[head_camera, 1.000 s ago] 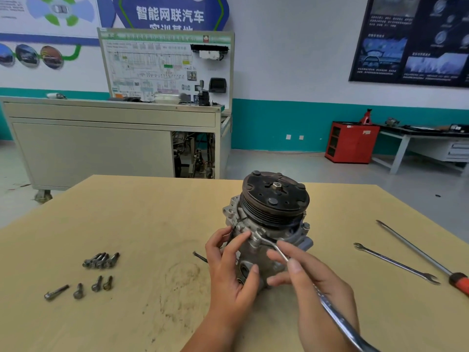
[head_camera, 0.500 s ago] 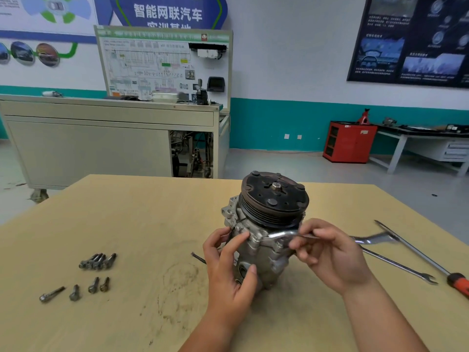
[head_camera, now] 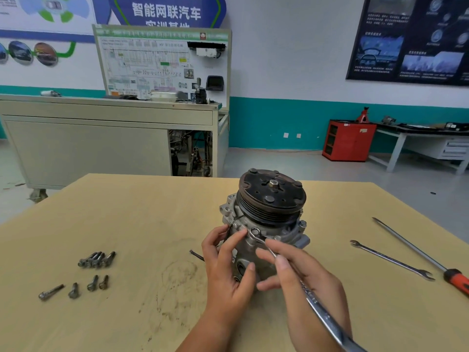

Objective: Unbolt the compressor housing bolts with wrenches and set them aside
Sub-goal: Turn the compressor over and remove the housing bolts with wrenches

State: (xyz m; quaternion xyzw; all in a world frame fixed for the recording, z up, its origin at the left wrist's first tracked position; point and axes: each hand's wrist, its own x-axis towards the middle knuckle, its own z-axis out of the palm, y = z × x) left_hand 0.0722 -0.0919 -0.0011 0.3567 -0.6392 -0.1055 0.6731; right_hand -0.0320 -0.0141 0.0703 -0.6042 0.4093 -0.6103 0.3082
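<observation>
Left grip [head_camera: 228,270] curls forward with fingers spread; right grip [head_camera: 304,280] pinches just beside it.

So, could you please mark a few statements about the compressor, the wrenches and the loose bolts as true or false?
1. The ring end of the long steel wrench in the right-hand grip sits on a housing bolt of the grey metal compressor with the black pulley. True.
2. The left-hand grip is off the compressor. False: it holds the housing.
3. The loose dark bolts lie right of the compressor. False: they lie to its left on the tan wooden table.
4. A second slim steel wrench lies untouched on the table. True.
</observation>
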